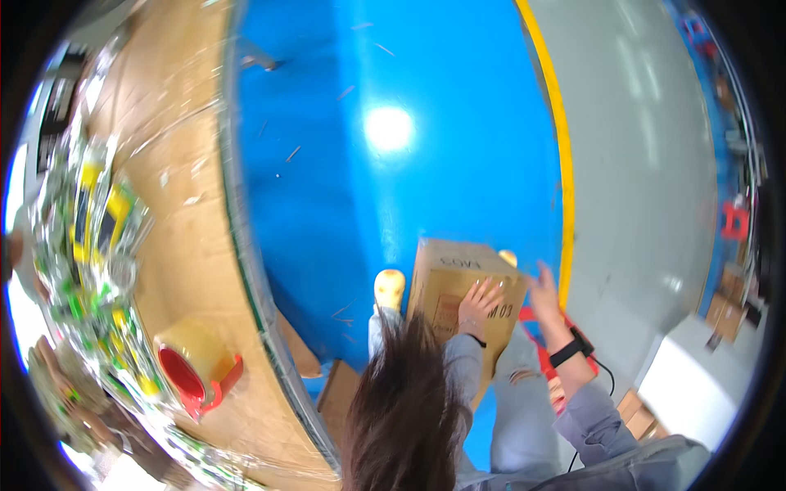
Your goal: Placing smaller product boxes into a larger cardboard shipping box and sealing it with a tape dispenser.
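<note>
A brown cardboard box (446, 286) with printed faces stands in front of me, by my yellow-toed shoes. My left hand (480, 309) lies on the side of the box facing me, its fingers stretched out over the cardboard. Close to the box's right edge is my right hand (544, 290), slightly blurred, with its fingers extended; whether it touches the box I cannot tell. A black band circles the right wrist. Dark hair hides part of the area near my left forearm.
At left, a cardboard-covered table (180, 270) bears a red tape dispenser (196, 364) with tan tape and a heap of clear-wrapped packages (90, 221). Another person's arm (70, 385) shows beyond it. A red stool (540, 340) is at my right; a yellow line (565, 180) edges the blue floor.
</note>
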Available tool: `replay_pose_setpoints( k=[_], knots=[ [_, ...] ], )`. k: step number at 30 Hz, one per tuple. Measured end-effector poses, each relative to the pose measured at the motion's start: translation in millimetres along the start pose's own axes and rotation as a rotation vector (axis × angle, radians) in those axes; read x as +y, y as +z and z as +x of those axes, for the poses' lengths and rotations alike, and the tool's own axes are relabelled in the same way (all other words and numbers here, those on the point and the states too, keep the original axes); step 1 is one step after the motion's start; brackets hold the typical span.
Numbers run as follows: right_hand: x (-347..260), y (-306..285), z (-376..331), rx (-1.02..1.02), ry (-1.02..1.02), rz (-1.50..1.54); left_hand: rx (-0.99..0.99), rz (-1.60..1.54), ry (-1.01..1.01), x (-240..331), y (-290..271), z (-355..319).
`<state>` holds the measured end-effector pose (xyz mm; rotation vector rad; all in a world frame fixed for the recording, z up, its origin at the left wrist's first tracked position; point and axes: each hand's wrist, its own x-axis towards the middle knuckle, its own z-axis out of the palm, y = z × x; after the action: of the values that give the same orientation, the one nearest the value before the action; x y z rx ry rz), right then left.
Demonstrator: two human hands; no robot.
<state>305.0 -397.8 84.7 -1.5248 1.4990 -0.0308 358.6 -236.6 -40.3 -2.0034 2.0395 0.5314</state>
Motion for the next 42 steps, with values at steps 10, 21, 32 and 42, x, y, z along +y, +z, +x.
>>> replay_pose_setpoints(
  k=[10, 21, 32, 42],
  knots=[
    [-385, 49, -84, -0.12, -1.1, 0.111, 0.361, -0.168, -0.286, 26, 43, 5],
    [-371, 191, -223, -0.424, -1.551, -0.77, 0.14, -0.36, -0.319, 18, 3, 11],
    [-362, 78, -158, -0.361, -0.793, 0.311, -0.145, -0.504, -0.28, 10, -24, -6],
    [-214, 1, -26, -0.005, 0.087, 0.661, -0.146, -0.379, -0.248, -4, -15, -20]
  ],
)
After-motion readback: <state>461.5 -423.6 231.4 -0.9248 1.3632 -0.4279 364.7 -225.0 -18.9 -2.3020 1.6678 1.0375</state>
